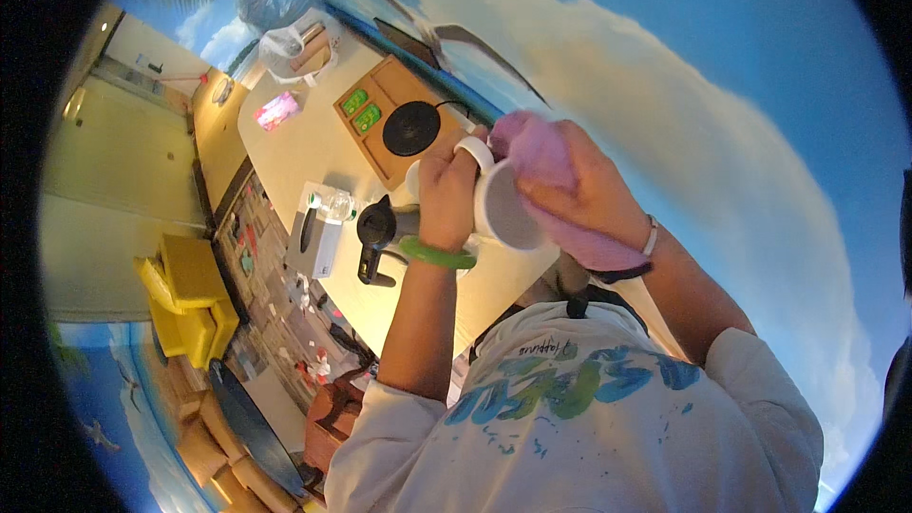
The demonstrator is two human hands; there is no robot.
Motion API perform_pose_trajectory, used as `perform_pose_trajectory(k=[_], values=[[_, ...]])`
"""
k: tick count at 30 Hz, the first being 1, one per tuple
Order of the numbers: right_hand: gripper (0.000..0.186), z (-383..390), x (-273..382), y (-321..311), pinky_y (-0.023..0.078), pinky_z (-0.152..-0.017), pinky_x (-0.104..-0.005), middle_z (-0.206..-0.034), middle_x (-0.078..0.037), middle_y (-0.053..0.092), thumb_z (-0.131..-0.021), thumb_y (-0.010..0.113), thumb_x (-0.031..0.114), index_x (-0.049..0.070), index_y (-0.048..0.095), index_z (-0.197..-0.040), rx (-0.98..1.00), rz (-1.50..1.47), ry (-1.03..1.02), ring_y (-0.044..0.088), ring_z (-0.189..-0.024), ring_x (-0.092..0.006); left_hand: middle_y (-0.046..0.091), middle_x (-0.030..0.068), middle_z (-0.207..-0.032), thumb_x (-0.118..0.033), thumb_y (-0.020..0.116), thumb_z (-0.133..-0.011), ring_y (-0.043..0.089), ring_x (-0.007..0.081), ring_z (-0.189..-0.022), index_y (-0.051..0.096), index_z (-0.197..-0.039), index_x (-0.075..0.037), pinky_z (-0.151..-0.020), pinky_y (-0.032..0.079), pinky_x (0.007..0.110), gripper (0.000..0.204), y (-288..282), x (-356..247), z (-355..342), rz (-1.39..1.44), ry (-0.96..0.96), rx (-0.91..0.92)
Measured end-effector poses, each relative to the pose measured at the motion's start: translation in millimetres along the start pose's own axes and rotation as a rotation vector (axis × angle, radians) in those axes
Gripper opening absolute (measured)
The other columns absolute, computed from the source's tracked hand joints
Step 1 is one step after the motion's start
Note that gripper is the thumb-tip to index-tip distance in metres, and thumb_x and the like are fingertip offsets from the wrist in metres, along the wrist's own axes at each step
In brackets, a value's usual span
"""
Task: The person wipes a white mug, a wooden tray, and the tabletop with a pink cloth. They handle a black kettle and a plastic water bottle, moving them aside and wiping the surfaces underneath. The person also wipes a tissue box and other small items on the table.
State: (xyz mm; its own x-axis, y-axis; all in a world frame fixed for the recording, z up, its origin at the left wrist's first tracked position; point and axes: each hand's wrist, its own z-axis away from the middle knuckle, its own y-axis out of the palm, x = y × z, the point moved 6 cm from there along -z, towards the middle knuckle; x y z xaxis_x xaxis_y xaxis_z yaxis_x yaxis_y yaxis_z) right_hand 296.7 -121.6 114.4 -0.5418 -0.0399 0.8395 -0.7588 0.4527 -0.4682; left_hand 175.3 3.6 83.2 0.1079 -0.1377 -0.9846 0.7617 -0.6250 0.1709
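White mug: held up between both hands, mouth facing the person.
Left hand: fingers closed round mug's handle side.
Right hand: clutches pink cloth against mug's rim.
Below: table, black kettle.

A sky-and-cloud mural wall backs a pale table, with what looks like yellow seating nearby.

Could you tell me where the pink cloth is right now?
In the head view, the pink cloth is right of centre, in the right hand, pressed against the white mug that the left hand holds.
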Motion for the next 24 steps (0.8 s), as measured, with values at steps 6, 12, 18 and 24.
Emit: perform_pose_trajectory(k=[6, 12, 18, 24], values=[[0.034, 5, -8, 6, 0.051, -0.075, -0.0485, -0.099, -0.017, 0.063, -0.083, 0.066, 0.022, 0.004, 0.055, -0.109, -0.013, 0.374, -0.165, 0.063, -0.085, -0.043, 0.058, 0.0137, -0.067, -0.013, 0.055, -0.092, 0.055, 0.0193, -0.062, 0.06, -0.083, 0.004, -0.058, 0.044, 0.034, 0.02, 17, -19, 9, -0.553, 0.258, 0.003], [0.036, 14, -65, 24, 0.052, -0.086, -0.0399, -0.1, -0.015, 0.07, -0.091, 0.064, 0.024, 0.003, 0.057, -0.119, -0.123, -0.413, 0.148, 0.067, -0.095, -0.0287, 0.066, 0.0141, -0.078, -0.014, 0.058, -0.093, 0.065, 0.0246, -0.069, 0.062, -0.086, -0.001, -0.063, 0.049, 0.032, 0.015, 42, -49, 40, -0.47, 0.641, -0.292], [0.04, 36, -63, 61, 0.052, -0.088, -0.0342, -0.113, -0.011, 0.065, -0.093, 0.056, 0.023, 0.006, 0.053, -0.128, 0.203, -0.533, 0.237, 0.062, -0.102, -0.0218, 0.069, 0.0152, -0.084, -0.019, 0.055, -0.096, 0.067, 0.0259, -0.073, 0.063, -0.091, -0.004, -0.066, 0.052, 0.034, 0.018, 57, -57, 50, -0.895, 1.203, -0.267], [0.021, 33, -5, 8, 0.049, -0.064, -0.0481, -0.077, -0.014, 0.059, -0.081, 0.065, 0.022, 0.007, 0.057, -0.092, -0.088, 0.13, -0.099, 0.062, -0.074, -0.038, 0.058, 0.0276, -0.073, -0.02, 0.058, -0.091, 0.062, 0.0419, -0.075, 0.06, -0.083, 0.0, -0.065, 0.045, 0.048, 0.022, 29, -32, 25, -0.802, 0.43, -0.035]])
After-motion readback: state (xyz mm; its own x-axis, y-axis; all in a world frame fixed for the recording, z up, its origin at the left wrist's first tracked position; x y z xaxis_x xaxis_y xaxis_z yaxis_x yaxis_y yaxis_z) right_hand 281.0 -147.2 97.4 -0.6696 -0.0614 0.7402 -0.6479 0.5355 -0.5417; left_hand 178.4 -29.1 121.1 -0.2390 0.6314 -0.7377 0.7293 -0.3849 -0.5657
